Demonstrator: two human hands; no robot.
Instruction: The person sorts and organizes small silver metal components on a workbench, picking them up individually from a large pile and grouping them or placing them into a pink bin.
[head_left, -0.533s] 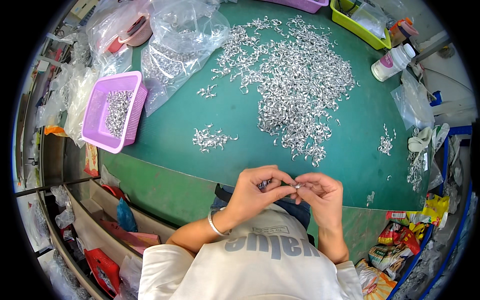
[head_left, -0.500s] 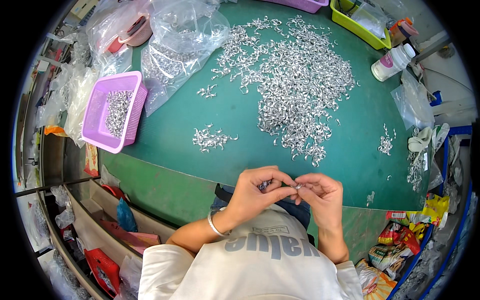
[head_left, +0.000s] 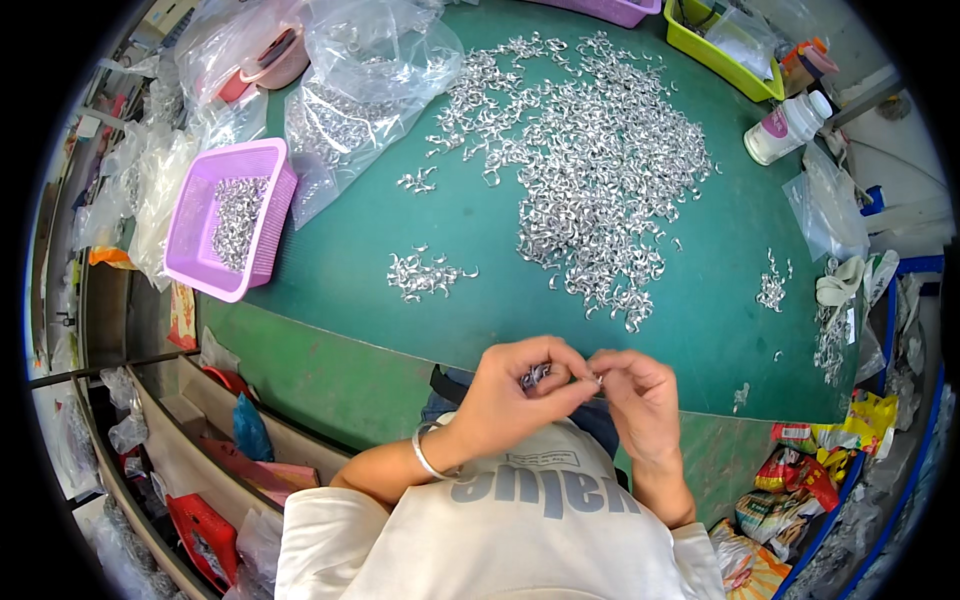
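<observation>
Over the table's near edge, my left hand (head_left: 505,395) curls around several small curved silver metal pieces (head_left: 534,377), which show inside its bent fingers. Its thumb and forefinger tips meet the fingertips of my right hand (head_left: 643,402). Between the two hands a tiny bright silver piece (head_left: 599,380) is pinched, mostly covered by fingers. The right hand is closed at the tips. Beyond my hands a large heap of curved silver pieces (head_left: 610,180) spreads over the green table (head_left: 350,270). A smaller pile of the same pieces (head_left: 425,276) lies left of the heap.
On the left stands a purple basket (head_left: 277,215) partly filled with silver pieces, beside a clear plastic bag (head_left: 335,130). A yellow-green tray (head_left: 715,62) and a white bottle (head_left: 785,130) stand at the far right. More small pieces (head_left: 772,285) lie near the right edge.
My right hand has turned slightly and shifted a little left, its fingertips still against the left hand. The pieces inside my left hand show more now.
</observation>
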